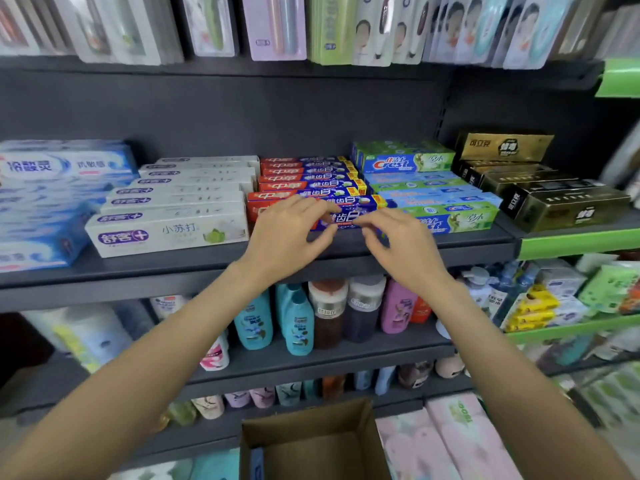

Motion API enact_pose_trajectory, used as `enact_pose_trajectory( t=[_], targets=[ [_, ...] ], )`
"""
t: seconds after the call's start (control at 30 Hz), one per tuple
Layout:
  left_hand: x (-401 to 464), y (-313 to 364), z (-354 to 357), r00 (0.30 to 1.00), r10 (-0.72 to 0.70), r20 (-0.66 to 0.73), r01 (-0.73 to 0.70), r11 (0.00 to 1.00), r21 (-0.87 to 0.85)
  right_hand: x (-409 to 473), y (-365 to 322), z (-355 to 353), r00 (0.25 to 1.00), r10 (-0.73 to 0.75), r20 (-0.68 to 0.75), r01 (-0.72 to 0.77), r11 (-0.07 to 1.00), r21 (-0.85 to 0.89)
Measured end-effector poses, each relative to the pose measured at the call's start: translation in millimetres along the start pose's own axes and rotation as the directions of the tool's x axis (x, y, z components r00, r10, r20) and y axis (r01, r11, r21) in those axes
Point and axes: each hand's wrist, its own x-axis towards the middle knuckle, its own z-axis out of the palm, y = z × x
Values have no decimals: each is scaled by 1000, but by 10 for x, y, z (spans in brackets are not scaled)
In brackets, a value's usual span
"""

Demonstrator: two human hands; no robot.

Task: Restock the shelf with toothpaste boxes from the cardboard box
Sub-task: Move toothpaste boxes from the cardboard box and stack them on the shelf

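A row of red-and-blue toothpaste boxes [311,183] lies on the dark middle shelf [207,268]. Both hands are at the front box of that row [346,207]. My left hand [287,233] rests over its left half, fingers curled and touching its front face. My right hand [398,244] hovers at its right half, fingertips just off the box. Neither hand grips anything. The open cardboard box [311,441] sits low at the bottom centre; one blue carton edge shows at its left inside wall.
White toothpaste boxes [169,230] lie left of the red-blue row, green-blue Crest boxes [450,216] right, gold-black boxes [554,202] further right. Toothbrush packs hang above. Shampoo bottles [298,323] fill the lower shelf. Pink tissue packs [443,445] lie beside the cardboard box.
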Motion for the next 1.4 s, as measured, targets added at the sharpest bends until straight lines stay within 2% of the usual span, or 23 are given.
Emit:
enact_pose_trajectory(
  t=[0.1, 0.2, 0.27, 0.3, 0.33, 0.37, 0.4, 0.47, 0.5, 0.53, 0.6, 0.73, 0.8, 0.87, 0.97, 1.0, 1.07, 1.13, 1.3, 1.4],
  targets=[
    [-442, 262, -64, 1000, 5, -28, -11, 981, -192, -434, -145, 40, 999, 25, 45, -32, 990, 140],
    [-1116, 373, 44, 998, -33, 56, 48, 953, -298, -998, -236, 204, 985, 7, 174, -44, 977, 210],
    [-1681, 401, 160, 969, -146, 201, 204, 930, -306, -1401, -289, 393, 957, 1, 290, -79, 964, 256],
    [-1989, 404, 221, 924, -261, 281, 339, 897, -282, -1598, -320, 523, 935, 6, 356, -107, 958, 266],
    [-2290, 406, 274, 839, -406, 363, 507, 826, -247, -1782, -363, 668, 907, 9, 420, -137, 951, 276],
    [-2578, 410, 324, 717, -543, 437, 669, 713, -212, -1959, -412, 818, 869, 8, 494, -176, 940, 294],
    [-2841, 411, 367, 567, -654, 500, 802, 578, -153, -2134, -462, 984, 814, -2, 581, -222, 923, 314],
    [-3316, 404, 474, 273, -763, 586, 933, 358, 30, -2441, -560, 1327, 667, -71, 742, -266, 907, 326],
    [-3517, 413, 532, 158, -771, 617, 951, 287, 115, -2581, -592, 1509, 594, -123, 795, -246, 913, 325],
    [-3702, 423, 601, 76, -767, 638, 956, 237, 171, -2697, -619, 1701, 538, -172, 825, -208, 921, 328],
    [-3999, 446, 761, -8, -767, 641, 963, 167, 211, -2887, -665, 2101, 456, -283, 844, -112, 922, 370],
    [-4349, 533, 1073, -67, -834, 548, 988, 20, 151, -3233, -706, 2873, 280, -412, 867, 75, 910, 408],
    [-4441, 563, 1186, -70, -862, 503, 990, 1, 140, -3430, -716, 3296, 245, -457, 855, 209, 886, 414],
    [-4551, 589, 1264, -46, -875, 483, 995, 2, 98, -3624, -749, 3680, 182, -519, 835, 303, 837, 455],
    [-4737, 570, 1327, 12, -885, 466, 1000, 24, 20, -3834, -764, 4093, 77, -551, 831, 369, 790, 489],
    [-4787, 559, 1338, 23, -885, 464, 1000, 22, -9, -3879, -748, 4173, 42, -578, 815, 438, 744, 505],
    [-4846, 556, 1346, 47, -882, 469, 997, 15, -72, -3947, -702, 4244, 44, -587, 808, 526, 702, 481],
    [-4879, 567, 1356, 60, -880, 471, 995, 15, -98, -3978, -704, 4270, 101, -574, 812, 556, 710, 433],
    [-4892, 562, 1373, 63, -883, 466, 995, 19, -99, -4112, -722, 4360, 9, -544, 839, 722, 584, 371],
    [-4903, 556, 1364, 73, -872, 485, 996, 37, -82, -4123, -698, 4321, 39, -587, 809, 705, 590, 394]
  ],
)
